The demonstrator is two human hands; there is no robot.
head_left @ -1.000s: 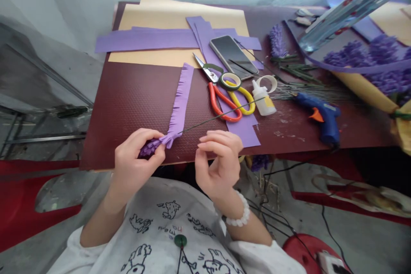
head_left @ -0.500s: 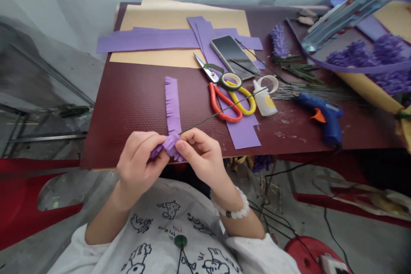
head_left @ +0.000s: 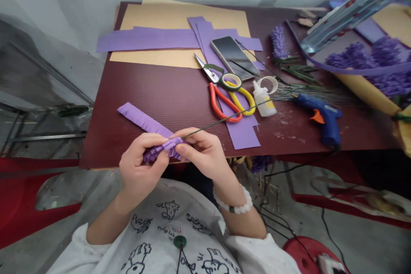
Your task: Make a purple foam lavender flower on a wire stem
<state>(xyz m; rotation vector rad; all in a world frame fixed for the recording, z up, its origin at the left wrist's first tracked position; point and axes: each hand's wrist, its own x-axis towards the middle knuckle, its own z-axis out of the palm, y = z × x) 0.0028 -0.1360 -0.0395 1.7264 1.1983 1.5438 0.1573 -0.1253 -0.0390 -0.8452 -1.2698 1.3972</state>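
Observation:
Over the table's front edge, my left hand (head_left: 141,165) pinches a fringed purple paper strip (head_left: 144,119), part of which is wrapped into a ruffled bunch. The strip's loose end points up and left over the table. My right hand (head_left: 204,154) is closed where the bunch meets a thin green stem (head_left: 212,123), thumb and fingers together around that spot. The stem slants up to the right, passing over the scissors (head_left: 213,78) with red and yellow handles. The bunch's underside is hidden by my fingers.
Purple strips (head_left: 154,39) lie on tan paper (head_left: 144,58). Near the scissors are green tape (head_left: 225,83), a phone (head_left: 234,56) and a glue bottle (head_left: 266,102). A blue glue gun (head_left: 330,122) and green wire stems (head_left: 298,93) lie right, below purple flowers (head_left: 359,55).
The strip's loose end has swung from pointing straight away to slanting left. The bunch has turned in my fingers, and both hands remain on it.

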